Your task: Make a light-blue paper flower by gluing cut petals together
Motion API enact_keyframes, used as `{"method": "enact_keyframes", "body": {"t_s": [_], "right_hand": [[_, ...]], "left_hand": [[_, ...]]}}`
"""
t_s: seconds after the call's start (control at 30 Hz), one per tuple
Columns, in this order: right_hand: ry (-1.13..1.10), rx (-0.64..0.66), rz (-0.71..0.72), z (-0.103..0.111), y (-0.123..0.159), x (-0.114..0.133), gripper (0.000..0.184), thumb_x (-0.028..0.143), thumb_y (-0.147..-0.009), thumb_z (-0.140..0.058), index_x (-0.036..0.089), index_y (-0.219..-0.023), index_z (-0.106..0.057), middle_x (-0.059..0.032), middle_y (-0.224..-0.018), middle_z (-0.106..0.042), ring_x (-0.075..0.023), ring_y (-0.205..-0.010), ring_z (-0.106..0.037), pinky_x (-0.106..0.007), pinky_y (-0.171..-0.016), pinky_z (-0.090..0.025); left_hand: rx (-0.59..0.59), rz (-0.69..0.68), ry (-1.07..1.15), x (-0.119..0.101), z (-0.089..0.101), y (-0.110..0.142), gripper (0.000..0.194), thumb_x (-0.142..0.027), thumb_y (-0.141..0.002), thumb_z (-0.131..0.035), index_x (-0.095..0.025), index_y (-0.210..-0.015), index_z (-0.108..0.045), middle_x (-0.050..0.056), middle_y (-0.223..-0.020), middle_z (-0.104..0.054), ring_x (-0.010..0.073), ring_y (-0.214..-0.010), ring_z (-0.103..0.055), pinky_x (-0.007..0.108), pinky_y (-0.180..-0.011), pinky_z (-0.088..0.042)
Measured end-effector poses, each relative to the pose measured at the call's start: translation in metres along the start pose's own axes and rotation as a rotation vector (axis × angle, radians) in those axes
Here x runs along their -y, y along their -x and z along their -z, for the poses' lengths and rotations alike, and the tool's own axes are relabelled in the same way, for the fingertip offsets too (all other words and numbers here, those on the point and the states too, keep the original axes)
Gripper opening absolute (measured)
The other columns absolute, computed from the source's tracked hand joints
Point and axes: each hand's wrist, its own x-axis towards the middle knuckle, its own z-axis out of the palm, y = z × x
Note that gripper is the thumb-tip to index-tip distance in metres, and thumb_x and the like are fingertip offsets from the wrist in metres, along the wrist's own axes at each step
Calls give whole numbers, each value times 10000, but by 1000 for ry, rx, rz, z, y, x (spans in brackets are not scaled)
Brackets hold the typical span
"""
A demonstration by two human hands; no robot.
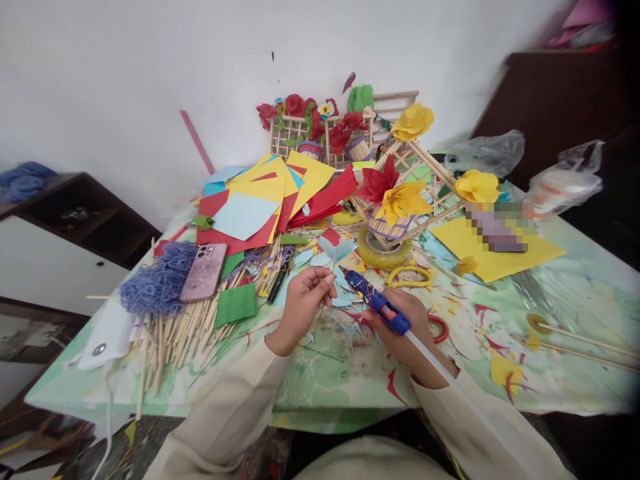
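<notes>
My right hand point(407, 327) is wrapped round a blue hot glue gun point(377, 303). A long whitish glue stick point(430, 357) runs from its back end toward my right forearm. The gun's nozzle points left, close to the fingertips of my left hand point(307, 297). Those fingers are pinched on the thin stem of a light-blue paper flower point(339, 250), whose petals spread just above them. Loose light-blue paper petals point(305, 258) lie on the table behind my left hand. Red-handled scissors point(439, 329) are partly hidden by my right hand.
Coloured paper sheets point(247, 215), blue yarn point(159, 277), a phone point(204, 272) and wooden sticks point(173, 340) lie on the left. Behind are a tape roll point(367, 252) and a stick frame with paper flowers point(411, 203). A bagged cup point(565, 190) stands back right.
</notes>
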Motion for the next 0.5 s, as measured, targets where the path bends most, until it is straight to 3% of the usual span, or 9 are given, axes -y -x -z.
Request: {"method": "enact_keyframes", "body": {"t_s": [0.17, 0.3, 0.5], "right_hand": [[90, -11, 38, 6, 1, -8, 227, 367, -803, -575, 200, -696, -466, -4, -640, -513, -147, -603, -470, -253, -571, -350], [303, -15, -6, 24, 3, -22, 229, 399, -805, -556, 202, -726, -468, -27, -673, -523, -175, -644, -483, -275, -594, -357], [590, 198, -141, 56, 10, -54, 291, 472, -779, -549, 210, -708, -445, -56, -704, -534, -206, -687, -491, -307, -620, -352]], "left_hand": [[-74, -41, -22, -2, 1, -2, 194, -325, -741, -666, -152, -788, -591, -28, -546, -597, 50, -406, -474, 173, -390, -316], [-139, -82, -11, -4, 4, -5, 198, -315, -725, -681, -152, -784, -585, -25, -557, -606, 54, -421, -482, 178, -416, -351], [-183, -144, 17, -4, 8, -7, 195, -289, -701, -704, -157, -784, -588, 2, -624, -651, 99, -572, -592, 225, -584, -464]]}}
